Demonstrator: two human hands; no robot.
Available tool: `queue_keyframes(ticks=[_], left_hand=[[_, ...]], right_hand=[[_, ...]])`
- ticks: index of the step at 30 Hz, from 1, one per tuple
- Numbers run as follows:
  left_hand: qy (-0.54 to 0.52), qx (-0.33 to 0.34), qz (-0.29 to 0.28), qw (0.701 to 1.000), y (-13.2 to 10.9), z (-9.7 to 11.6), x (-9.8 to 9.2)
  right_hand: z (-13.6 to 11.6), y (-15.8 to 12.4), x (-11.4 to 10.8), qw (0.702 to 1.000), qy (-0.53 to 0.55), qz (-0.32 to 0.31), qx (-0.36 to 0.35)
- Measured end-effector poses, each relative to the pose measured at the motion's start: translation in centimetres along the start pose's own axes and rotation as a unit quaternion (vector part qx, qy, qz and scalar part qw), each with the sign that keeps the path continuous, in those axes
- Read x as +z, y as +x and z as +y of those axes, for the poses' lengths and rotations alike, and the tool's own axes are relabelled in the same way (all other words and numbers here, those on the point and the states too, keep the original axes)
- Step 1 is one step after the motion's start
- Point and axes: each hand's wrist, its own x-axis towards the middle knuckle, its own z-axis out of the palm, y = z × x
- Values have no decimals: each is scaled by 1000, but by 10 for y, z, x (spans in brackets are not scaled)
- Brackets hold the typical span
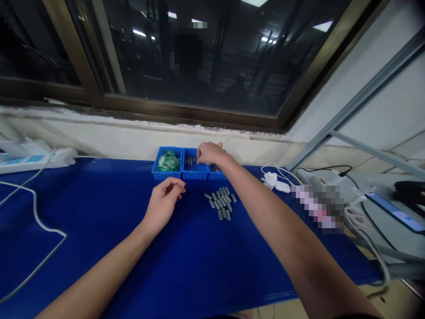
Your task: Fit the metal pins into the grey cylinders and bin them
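— How many pieces?
— About seventeen small gray metallic pieces (223,202) lie loose, right of the center of the blue tabletop (186,266), some touching side by side.

— And the bins?
— Three blue ones stand in a row at the tabletop's far edge. The left bin (153,169) carries a bundle of green items (168,161), too jumbled to count; the middle bin (195,175) shows at least four dark pieces (189,160) lined up; the right bin (217,176), partly hidden behind a wrist, contains items too obscured to number.

— The hands?
— The right hand (210,153) reaches over the middle bin, fingers bent down and drawn together by the lined-up pieces; whether they pinch one, I cannot tell. The left hand (166,197) hovers nearer the front edge, just short of the left bin, half curled, thumb close to the forefinger. Its grip, if any, is unclear.
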Motion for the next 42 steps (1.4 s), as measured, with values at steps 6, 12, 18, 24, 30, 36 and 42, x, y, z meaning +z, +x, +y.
queue_keyframes(ticks=[6,12,18,24,30,36,42], left_hand=[[-2,10,12,1000,1,3,-1],[-6,3,2,1000,0,7,2],[-13,-6,-4,1000,-2,8,2],[-8,-10,-10,1000,-2,6,3],[-3,-8,-15,1000,-5,7,3],[14,3,-33,999,0,-1,4],[49,160,-117,979,-39,51,-12]], right_hand=[[1,20,10,998,-40,-45,-35],[4,31,20,997,-60,-14,-53],[5,31,28,993,-104,-31,-56],[4,32,32,991,-112,-38,-61],[4,33,36,993,-101,-32,-61],[6,15,20,996,-57,23,-60],[16,-71,1,975,81,170,-116]])
